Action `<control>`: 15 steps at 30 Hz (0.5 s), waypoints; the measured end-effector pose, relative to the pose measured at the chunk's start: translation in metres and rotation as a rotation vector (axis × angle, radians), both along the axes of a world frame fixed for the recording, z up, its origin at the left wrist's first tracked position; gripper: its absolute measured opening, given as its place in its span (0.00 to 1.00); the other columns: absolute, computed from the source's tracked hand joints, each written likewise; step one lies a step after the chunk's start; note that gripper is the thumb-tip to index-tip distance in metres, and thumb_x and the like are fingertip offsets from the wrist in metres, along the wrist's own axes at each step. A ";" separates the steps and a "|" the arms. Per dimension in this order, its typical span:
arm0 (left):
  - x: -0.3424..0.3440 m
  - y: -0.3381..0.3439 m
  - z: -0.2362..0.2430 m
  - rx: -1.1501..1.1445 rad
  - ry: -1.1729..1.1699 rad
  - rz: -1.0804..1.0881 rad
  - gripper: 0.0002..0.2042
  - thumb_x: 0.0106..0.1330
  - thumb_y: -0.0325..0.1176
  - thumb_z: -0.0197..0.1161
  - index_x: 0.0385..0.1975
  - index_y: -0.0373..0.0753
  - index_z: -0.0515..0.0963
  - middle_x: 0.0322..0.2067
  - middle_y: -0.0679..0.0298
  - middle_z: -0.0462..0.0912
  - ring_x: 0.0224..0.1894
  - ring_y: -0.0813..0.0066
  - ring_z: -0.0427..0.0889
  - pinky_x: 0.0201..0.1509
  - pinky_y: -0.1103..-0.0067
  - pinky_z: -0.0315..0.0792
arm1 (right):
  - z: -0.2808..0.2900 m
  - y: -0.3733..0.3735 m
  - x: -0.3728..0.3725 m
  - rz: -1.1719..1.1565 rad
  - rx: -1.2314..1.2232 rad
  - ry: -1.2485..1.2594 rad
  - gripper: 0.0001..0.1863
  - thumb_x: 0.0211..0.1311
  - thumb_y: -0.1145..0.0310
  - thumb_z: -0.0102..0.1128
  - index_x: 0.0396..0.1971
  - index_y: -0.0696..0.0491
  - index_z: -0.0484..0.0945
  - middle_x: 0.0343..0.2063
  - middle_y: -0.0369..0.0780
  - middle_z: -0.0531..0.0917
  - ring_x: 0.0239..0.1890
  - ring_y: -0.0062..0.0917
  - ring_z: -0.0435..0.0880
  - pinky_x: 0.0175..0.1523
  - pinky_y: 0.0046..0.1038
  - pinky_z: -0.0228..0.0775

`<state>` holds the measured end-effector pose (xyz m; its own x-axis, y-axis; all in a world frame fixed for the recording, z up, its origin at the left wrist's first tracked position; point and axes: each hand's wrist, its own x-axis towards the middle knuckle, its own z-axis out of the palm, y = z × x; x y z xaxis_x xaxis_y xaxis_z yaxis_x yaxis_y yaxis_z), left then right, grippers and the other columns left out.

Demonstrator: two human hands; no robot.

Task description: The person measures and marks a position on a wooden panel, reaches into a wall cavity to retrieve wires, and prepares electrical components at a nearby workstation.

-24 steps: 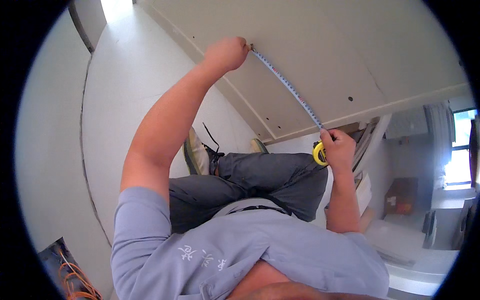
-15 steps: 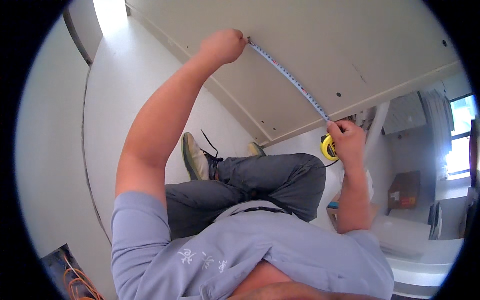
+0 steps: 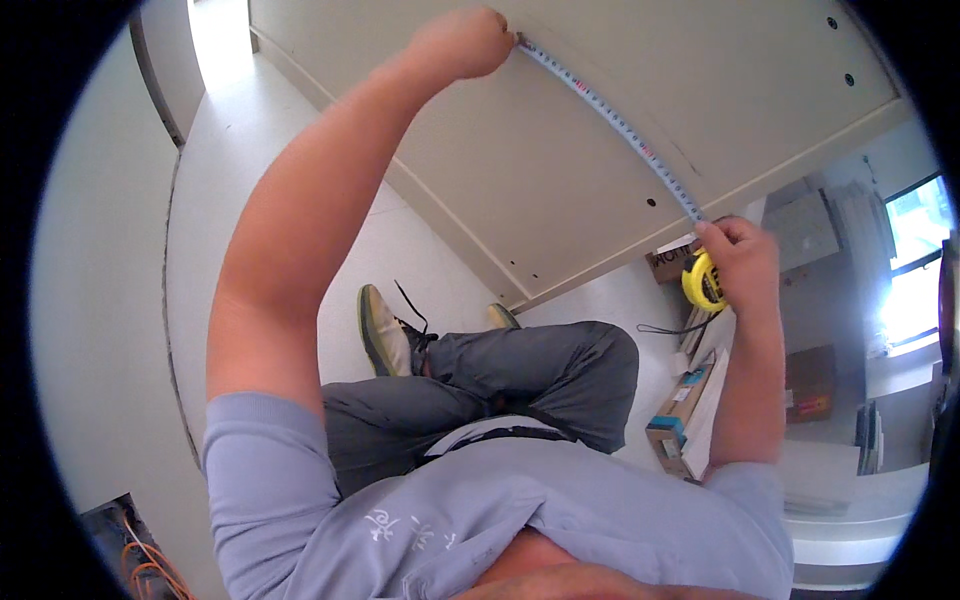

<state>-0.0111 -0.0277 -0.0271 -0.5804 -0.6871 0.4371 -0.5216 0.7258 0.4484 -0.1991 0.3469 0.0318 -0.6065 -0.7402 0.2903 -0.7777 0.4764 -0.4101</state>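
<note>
My left hand [image 3: 467, 42] is closed, pinching the metal end of a tape measure's blade at the upper middle. The white blade [image 3: 618, 122] runs slantwise down to the right across a large beige panel [image 3: 480, 165] with small dark holes. At the panel's right edge, my right hand [image 3: 742, 258] is closed around the yellow and black tape measure case [image 3: 704, 281], thumb on the blade where it leaves the case. A black wrist strap [image 3: 680, 328] dangles from the case. Part of the case is hidden by my fingers.
My bent legs [image 3: 520, 375] and a shoe [image 3: 383, 330] are below the panel on the pale floor. Long cardboard boxes [image 3: 680, 420] lie by my right forearm. A brown carton [image 3: 810, 382] stands farther right near a window. Orange cables [image 3: 150, 565] show in an opening at lower left.
My left hand has moved up and slightly right with the blade's end. My right hand has shifted right and slightly up with the case. The blade still spans between them.
</note>
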 end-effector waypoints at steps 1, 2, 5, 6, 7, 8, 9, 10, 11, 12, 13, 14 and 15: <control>-0.002 -0.003 0.005 0.004 -0.001 -0.005 0.20 0.74 0.49 0.55 0.40 0.37 0.84 0.39 0.48 0.86 0.42 0.43 0.84 0.48 0.57 0.77 | 0.003 -0.001 0.000 0.002 0.002 -0.002 0.15 0.61 0.60 0.68 0.29 0.59 0.88 0.20 0.37 0.85 0.22 0.18 0.79 0.31 0.26 0.70; -0.004 -0.005 0.008 0.010 -0.001 -0.010 0.20 0.74 0.49 0.55 0.40 0.37 0.84 0.39 0.48 0.86 0.42 0.43 0.84 0.48 0.57 0.77 | 0.009 -0.003 0.005 -0.070 0.035 0.008 0.15 0.61 0.60 0.68 0.27 0.59 0.88 0.19 0.37 0.84 0.22 0.17 0.78 0.30 0.25 0.68; -0.015 -0.026 0.038 -0.248 -0.072 0.010 0.20 0.70 0.45 0.53 0.33 0.33 0.86 0.38 0.45 0.87 0.42 0.41 0.85 0.50 0.54 0.79 | 0.043 -0.011 -0.014 0.026 -0.021 0.008 0.15 0.60 0.60 0.69 0.26 0.59 0.87 0.18 0.37 0.83 0.22 0.16 0.77 0.30 0.25 0.68; -0.016 -0.028 0.041 -0.267 -0.110 -0.012 0.20 0.71 0.44 0.53 0.33 0.34 0.86 0.38 0.46 0.87 0.42 0.42 0.85 0.50 0.54 0.79 | 0.055 -0.011 -0.003 0.000 -0.006 0.018 0.14 0.60 0.61 0.69 0.27 0.59 0.87 0.19 0.36 0.83 0.22 0.16 0.77 0.30 0.24 0.68; -0.016 -0.029 0.044 -0.288 -0.148 -0.033 0.20 0.71 0.44 0.53 0.33 0.34 0.86 0.39 0.47 0.87 0.42 0.43 0.85 0.50 0.55 0.78 | 0.059 -0.012 -0.001 0.007 0.002 0.015 0.14 0.61 0.61 0.69 0.27 0.59 0.87 0.19 0.36 0.84 0.22 0.16 0.78 0.30 0.24 0.68; -0.014 -0.030 0.046 -0.309 -0.188 -0.052 0.20 0.72 0.44 0.52 0.33 0.34 0.85 0.39 0.47 0.87 0.42 0.44 0.85 0.50 0.56 0.78 | 0.063 -0.013 0.000 0.016 0.009 0.013 0.14 0.61 0.62 0.68 0.27 0.59 0.87 0.19 0.36 0.84 0.22 0.16 0.78 0.30 0.24 0.68; -0.012 -0.029 0.043 -0.198 -0.131 -0.044 0.20 0.73 0.46 0.53 0.35 0.35 0.85 0.39 0.48 0.87 0.43 0.44 0.85 0.49 0.57 0.78 | 0.065 -0.013 0.000 0.027 0.015 0.010 0.13 0.61 0.62 0.68 0.28 0.58 0.87 0.20 0.36 0.84 0.22 0.16 0.78 0.30 0.24 0.69; -0.007 -0.026 0.035 -0.087 -0.076 -0.035 0.20 0.73 0.47 0.54 0.37 0.36 0.85 0.39 0.48 0.86 0.43 0.44 0.84 0.49 0.58 0.77 | 0.061 -0.011 0.000 0.050 -0.015 0.049 0.13 0.61 0.62 0.68 0.28 0.58 0.87 0.20 0.36 0.84 0.23 0.16 0.78 0.31 0.24 0.69; 0.000 -0.018 0.027 0.019 -0.016 -0.029 0.20 0.74 0.49 0.55 0.40 0.37 0.84 0.39 0.48 0.86 0.43 0.44 0.84 0.49 0.58 0.77 | 0.049 -0.005 -0.002 0.071 -0.051 0.093 0.13 0.61 0.63 0.68 0.28 0.58 0.87 0.20 0.36 0.85 0.23 0.16 0.79 0.31 0.24 0.70; 0.009 -0.006 0.020 0.011 0.093 -0.018 0.20 0.74 0.49 0.55 0.40 0.37 0.84 0.38 0.48 0.86 0.43 0.45 0.84 0.49 0.59 0.76 | 0.041 0.001 -0.006 0.099 -0.102 0.138 0.12 0.62 0.63 0.68 0.28 0.58 0.87 0.21 0.36 0.85 0.23 0.16 0.79 0.32 0.24 0.71; 0.023 0.009 -0.006 0.016 0.191 -0.006 0.20 0.74 0.49 0.55 0.40 0.38 0.84 0.38 0.48 0.86 0.43 0.46 0.85 0.48 0.59 0.76 | 0.025 0.007 0.000 0.078 -0.072 0.033 0.12 0.61 0.63 0.68 0.28 0.58 0.87 0.21 0.37 0.85 0.24 0.17 0.80 0.33 0.24 0.72; 0.038 0.023 -0.037 0.167 0.253 -0.005 0.20 0.74 0.49 0.55 0.41 0.38 0.84 0.38 0.48 0.86 0.43 0.48 0.85 0.48 0.60 0.76 | 0.005 0.018 0.007 0.051 -0.043 -0.066 0.12 0.61 0.64 0.68 0.29 0.58 0.87 0.21 0.37 0.86 0.25 0.17 0.81 0.33 0.25 0.73; 0.057 0.035 -0.072 0.290 0.268 0.022 0.21 0.74 0.49 0.53 0.41 0.34 0.82 0.38 0.43 0.84 0.44 0.42 0.83 0.48 0.57 0.74 | -0.026 0.030 0.001 0.094 0.003 -0.076 0.11 0.61 0.64 0.68 0.29 0.58 0.87 0.22 0.38 0.86 0.25 0.18 0.82 0.34 0.25 0.74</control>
